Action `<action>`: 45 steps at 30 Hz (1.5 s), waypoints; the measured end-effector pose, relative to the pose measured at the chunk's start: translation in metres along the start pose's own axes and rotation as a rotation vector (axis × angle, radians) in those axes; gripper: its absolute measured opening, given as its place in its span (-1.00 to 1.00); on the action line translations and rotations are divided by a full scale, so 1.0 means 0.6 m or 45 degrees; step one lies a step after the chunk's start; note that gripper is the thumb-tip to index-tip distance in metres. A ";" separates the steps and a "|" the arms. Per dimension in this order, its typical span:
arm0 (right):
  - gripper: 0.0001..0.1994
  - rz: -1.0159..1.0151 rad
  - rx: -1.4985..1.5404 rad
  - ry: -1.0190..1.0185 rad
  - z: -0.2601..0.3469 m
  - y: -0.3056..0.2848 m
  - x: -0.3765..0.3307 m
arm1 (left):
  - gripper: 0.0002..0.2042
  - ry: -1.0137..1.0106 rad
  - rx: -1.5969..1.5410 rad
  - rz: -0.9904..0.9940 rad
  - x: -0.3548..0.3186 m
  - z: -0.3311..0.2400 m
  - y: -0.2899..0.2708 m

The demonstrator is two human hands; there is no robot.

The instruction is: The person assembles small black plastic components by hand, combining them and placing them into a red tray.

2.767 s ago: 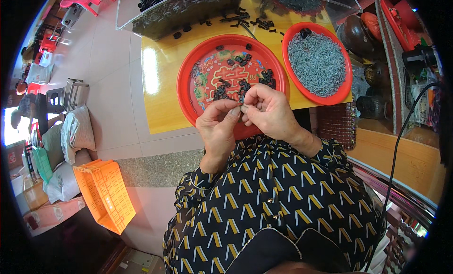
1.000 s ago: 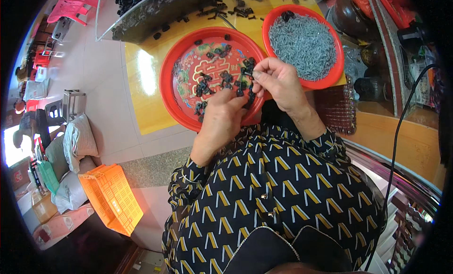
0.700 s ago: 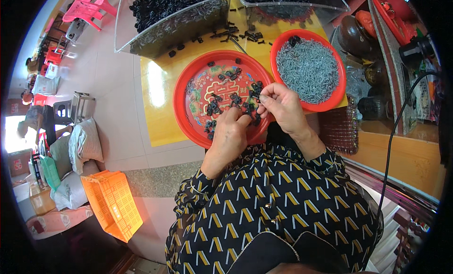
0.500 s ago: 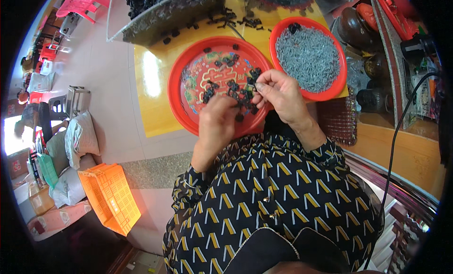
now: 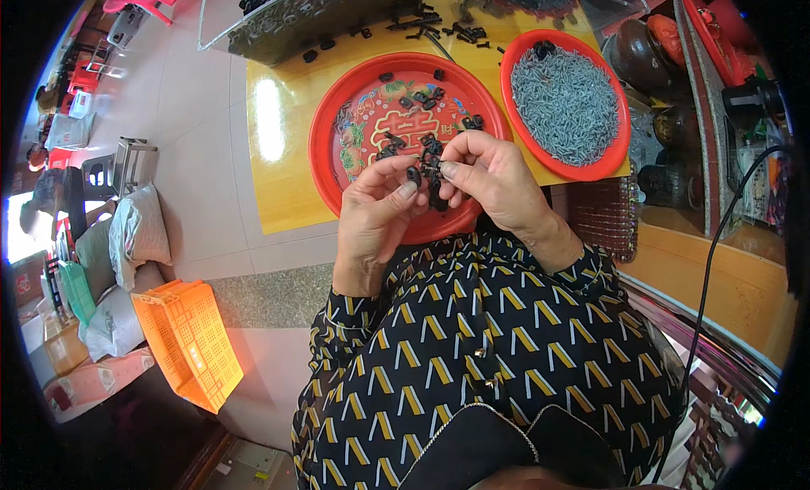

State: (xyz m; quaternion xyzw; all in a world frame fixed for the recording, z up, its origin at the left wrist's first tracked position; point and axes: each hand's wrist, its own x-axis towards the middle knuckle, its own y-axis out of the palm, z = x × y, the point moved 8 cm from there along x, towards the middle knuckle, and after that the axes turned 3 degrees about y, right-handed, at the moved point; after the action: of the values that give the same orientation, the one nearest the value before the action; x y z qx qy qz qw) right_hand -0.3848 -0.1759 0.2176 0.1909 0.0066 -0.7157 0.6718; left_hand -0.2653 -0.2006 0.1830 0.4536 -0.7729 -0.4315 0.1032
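Over a round red tray [image 5: 325, 110] my two hands are brought close together. My left hand [image 5: 371, 216] pinches a small black plastic piece [image 5: 413, 175] with a rounded end between thumb and fingers. My right hand [image 5: 502, 186] is closed in a pinch, its fingertips turned toward that piece; something thin and small is between them, too fine to name. Loose black plastic pieces [image 5: 422, 98] lie scattered in the tray, some hidden behind my hands. To the right, a red bowl [image 5: 509, 85] holds a heap of grey metal screws [image 5: 565, 106], with a black piece on its far edge.
A clear bin [image 5: 321, 22] full of black parts stands at the far side of the yellow table [image 5: 278, 195]. More loose black parts [image 5: 464, 33] lie beside it. An orange crate [image 5: 190, 347] sits on the floor at left. A black cable [image 5: 709, 262] hangs at right.
My left hand has come up from the tray with a black piece in it. My right hand has shifted slightly left and down, so the fingertips now meet. The whole view has shifted a little.
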 end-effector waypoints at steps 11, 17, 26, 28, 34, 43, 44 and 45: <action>-0.95 -0.004 -0.078 0.066 0.000 0.009 -0.002 | -0.74 0.151 0.087 0.019 -0.002 -0.011 0.008; -0.95 -0.005 -0.138 0.081 0.002 0.012 -0.002 | -0.73 0.172 0.191 -0.008 -0.004 -0.013 0.005; -0.93 0.011 -0.209 0.097 0.001 0.013 0.000 | -0.74 0.243 0.443 -0.018 -0.006 -0.021 0.006; -0.93 0.017 -0.208 0.088 0.001 0.013 0.001 | -0.74 0.255 0.451 -0.011 -0.005 -0.022 0.006; -0.93 0.043 -0.196 0.067 0.000 0.013 0.002 | -0.74 0.252 0.547 0.003 -0.005 -0.017 0.011; -0.94 0.014 -0.153 0.009 -0.013 0.007 0.007 | -0.73 0.233 0.544 -0.007 -0.004 -0.012 0.014; -0.94 0.013 -0.153 0.008 -0.010 0.008 0.007 | -0.74 0.248 0.540 -0.011 -0.005 -0.013 0.014; -0.94 0.008 -0.147 0.042 -0.009 0.008 0.006 | -0.74 0.265 0.536 -0.017 -0.006 -0.014 0.013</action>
State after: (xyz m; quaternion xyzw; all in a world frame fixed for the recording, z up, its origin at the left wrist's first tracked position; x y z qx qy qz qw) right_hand -0.3786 -0.1783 0.2131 0.1636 0.0583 -0.7089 0.6836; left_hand -0.2635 -0.2011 0.1950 0.5124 -0.8280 -0.2124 0.0825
